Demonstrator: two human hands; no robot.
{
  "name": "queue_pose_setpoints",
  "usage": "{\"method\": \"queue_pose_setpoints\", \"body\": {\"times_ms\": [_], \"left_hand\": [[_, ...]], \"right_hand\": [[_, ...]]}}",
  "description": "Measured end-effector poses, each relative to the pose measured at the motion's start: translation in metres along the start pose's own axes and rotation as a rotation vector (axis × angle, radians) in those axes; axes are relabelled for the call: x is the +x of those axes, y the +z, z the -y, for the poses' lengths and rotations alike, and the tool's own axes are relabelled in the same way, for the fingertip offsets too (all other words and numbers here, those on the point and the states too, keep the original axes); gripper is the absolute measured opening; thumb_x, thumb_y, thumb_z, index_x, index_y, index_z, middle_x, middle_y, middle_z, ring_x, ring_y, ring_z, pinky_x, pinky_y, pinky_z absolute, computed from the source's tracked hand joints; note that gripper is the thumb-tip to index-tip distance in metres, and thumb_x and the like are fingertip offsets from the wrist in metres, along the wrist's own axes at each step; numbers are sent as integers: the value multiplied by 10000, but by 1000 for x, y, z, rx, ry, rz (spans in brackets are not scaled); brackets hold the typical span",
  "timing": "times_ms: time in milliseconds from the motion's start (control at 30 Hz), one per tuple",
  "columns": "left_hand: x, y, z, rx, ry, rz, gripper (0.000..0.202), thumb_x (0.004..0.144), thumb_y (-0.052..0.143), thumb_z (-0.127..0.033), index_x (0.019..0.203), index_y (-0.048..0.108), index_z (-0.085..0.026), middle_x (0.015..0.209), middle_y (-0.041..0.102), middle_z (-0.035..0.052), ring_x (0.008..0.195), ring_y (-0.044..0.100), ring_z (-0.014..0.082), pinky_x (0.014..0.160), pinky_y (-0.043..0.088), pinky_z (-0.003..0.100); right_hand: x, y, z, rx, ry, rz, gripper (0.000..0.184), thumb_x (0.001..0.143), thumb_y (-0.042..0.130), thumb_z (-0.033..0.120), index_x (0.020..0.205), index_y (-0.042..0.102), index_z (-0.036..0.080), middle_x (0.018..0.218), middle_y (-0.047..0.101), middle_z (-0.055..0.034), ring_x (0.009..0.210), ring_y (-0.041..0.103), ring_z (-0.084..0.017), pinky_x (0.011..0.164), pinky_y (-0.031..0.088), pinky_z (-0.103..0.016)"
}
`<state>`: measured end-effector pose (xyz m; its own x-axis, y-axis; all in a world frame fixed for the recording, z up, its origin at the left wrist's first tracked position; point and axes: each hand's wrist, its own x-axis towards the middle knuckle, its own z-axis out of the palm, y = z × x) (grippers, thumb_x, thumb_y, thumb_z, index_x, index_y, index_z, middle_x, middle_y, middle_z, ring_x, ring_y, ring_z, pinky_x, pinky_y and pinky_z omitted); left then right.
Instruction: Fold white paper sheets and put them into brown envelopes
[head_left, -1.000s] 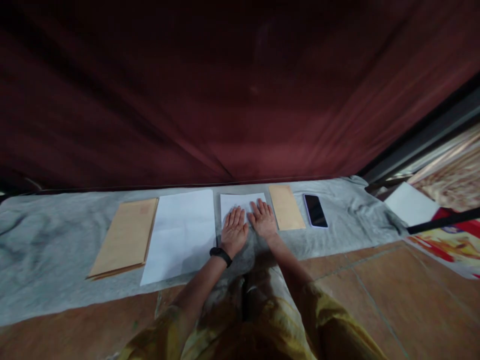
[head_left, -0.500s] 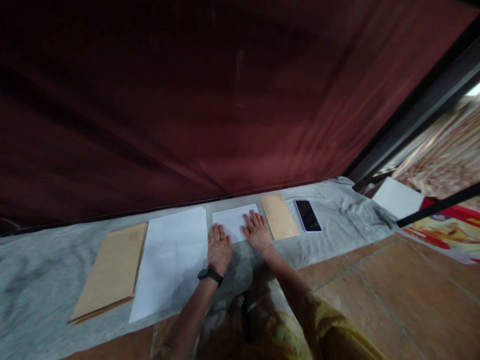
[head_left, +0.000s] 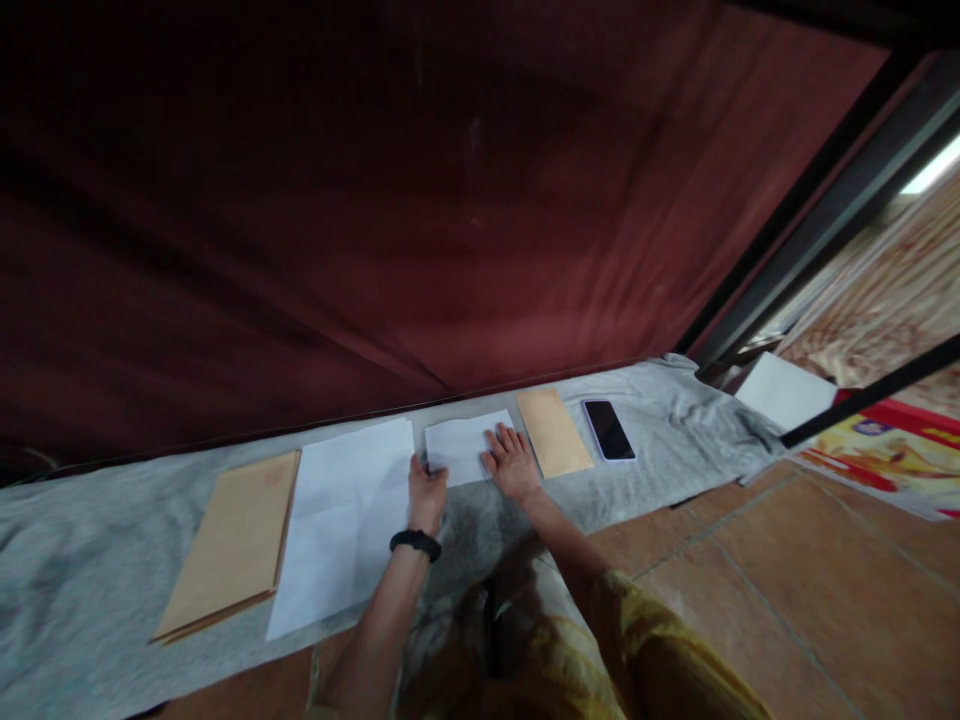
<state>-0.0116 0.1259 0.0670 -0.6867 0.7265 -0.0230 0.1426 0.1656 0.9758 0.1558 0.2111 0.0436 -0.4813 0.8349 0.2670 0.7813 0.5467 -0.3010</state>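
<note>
A small folded white sheet [head_left: 463, 446] lies on a grey cloth [head_left: 90, 560] spread over the floor. My right hand [head_left: 510, 462] rests flat on the sheet's right part, fingers spread. My left hand [head_left: 426, 492], with a black band on the wrist, has its fingers curled at the sheet's lower left corner and seems to pinch that edge. A larger white sheet [head_left: 341, 515] lies just left of it, and a small brown envelope [head_left: 553, 431] just right.
A stack of large brown envelopes [head_left: 232, 540] lies at the left. A dark phone [head_left: 608, 430] sits right of the small envelope. A dark red curtain [head_left: 450, 200] hangs behind the cloth. Brown floor tiles [head_left: 787, 600] and another white sheet [head_left: 784, 390] are at the right.
My left hand slid off the top of the small sheet to its lower left corner and curled its fingers there. My right hand stayed flat on the sheet. The view tilted upward.
</note>
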Motion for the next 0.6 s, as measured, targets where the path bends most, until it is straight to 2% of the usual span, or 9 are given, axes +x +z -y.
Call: {"method": "queue_pose_setpoints", "body": {"times_ms": [167, 300, 367, 433, 500, 600], "left_hand": [[-9, -3, -21, -160, -201, 3, 320, 673, 668, -239, 979, 631, -153, 724, 661, 9, 596, 618, 145, 556, 487, 273], [-15, -8, -43, -258, -229, 7, 335, 599, 738, -295, 894, 660, -158, 708, 654, -6, 593, 600, 133, 531, 438, 243], [-19, -9, -58, -290, -216, 23, 362, 574, 765, -322, 889, 675, -167, 730, 666, -7, 626, 611, 138, 533, 431, 233], [-24, -9, -76, -319, -188, 65, 380, 568, 783, -342, 895, 691, -170, 763, 681, 1, 659, 618, 142, 534, 429, 226], [-29, -8, -95, -372, -126, 120, 398, 610, 787, -381, 937, 702, -172, 830, 701, 19, 714, 633, 150, 566, 452, 229], [-33, -10, -112, -428, 24, 128, 413, 764, 706, -478, 1056, 698, -187, 1043, 718, 67, 930, 669, 189, 745, 521, 277]], "right_hand": [[-9, -12, 3, 87, -39, -15, 491, 1028, 428, 345, 1485, 468, 170, 1518, 492, -125, 1440, 404, -233, 1206, 274, -462], [-31, -20, 15, 174, -200, -9, 611, 983, 514, 420, 1532, 387, 185, 1554, 447, -105, 1458, 380, -221, 1219, 287, -449], [-39, -23, 26, 235, -207, -23, 670, 951, 558, 420, 1544, 365, 175, 1565, 429, -108, 1455, 385, -228, 1224, 290, -444], [-39, -27, 40, 368, -109, -58, 583, 965, 504, 341, 1517, 416, 176, 1538, 470, -100, 1420, 440, -217, 1202, 339, -413], [-32, -33, 53, 595, 50, -105, 489, 991, 397, 286, 1461, 497, 195, 1460, 563, -83, 1339, 535, -201, 1144, 418, -376], [-17, -44, 70, 1068, 286, -210, 468, 1018, 323, 384, 1356, 582, 190, 1286, 685, -95, 1174, 657, -225, 1016, 523, -388]]}}
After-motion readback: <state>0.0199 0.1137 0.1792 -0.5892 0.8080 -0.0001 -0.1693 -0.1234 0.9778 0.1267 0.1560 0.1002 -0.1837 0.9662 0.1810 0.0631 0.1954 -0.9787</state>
